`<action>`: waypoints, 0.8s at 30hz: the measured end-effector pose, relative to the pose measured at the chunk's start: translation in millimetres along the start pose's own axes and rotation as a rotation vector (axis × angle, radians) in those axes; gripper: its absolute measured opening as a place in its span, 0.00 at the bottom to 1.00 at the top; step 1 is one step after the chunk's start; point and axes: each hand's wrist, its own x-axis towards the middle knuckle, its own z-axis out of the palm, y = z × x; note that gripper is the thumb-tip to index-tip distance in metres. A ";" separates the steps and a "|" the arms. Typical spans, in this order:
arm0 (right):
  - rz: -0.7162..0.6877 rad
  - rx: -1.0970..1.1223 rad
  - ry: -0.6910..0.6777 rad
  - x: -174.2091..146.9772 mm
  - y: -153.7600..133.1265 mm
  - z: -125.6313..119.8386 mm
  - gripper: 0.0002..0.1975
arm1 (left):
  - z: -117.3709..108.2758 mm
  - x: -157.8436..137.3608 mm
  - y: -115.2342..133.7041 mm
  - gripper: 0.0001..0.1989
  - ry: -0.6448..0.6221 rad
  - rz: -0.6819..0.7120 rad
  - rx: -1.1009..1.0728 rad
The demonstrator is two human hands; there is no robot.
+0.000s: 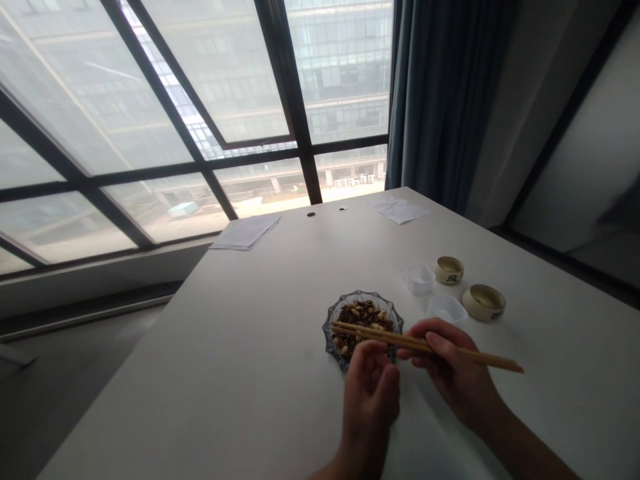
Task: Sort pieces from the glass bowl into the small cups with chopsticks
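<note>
A pair of wooden chopsticks (pixel 493 361) is gripped in my right hand (pixel 457 373), tips pointing left over the glass dish. This scalloped glass dish (pixel 329 337) holds a mix of dark seeds and pale nuts (pixel 364 312). My left hand (pixel 371 390) is at the dish's near edge, fingers curled in just below the chopsticks. Whether it touches them, or pinches anything small, I cannot tell. Right of the dish, a clear plastic container (pixel 447 309) sits beyond my right hand, with another plastic container (pixel 419 280) behind it.
Two small beige ceramic bowls (pixel 484 303) stand at the right, beside the plastic containers. Paper sheets (pixel 247 233) lie at the table's far left and more paper (pixel 403 210) at the back right. The white table (pixel 240 347) ends near windows and a blue curtain (pixel 433 100).
</note>
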 end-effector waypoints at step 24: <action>-0.076 -0.139 0.003 -10.5 21.8 8.2 0.10 | 4.2 16.9 32.2 0.27 0.221 -0.070 -0.139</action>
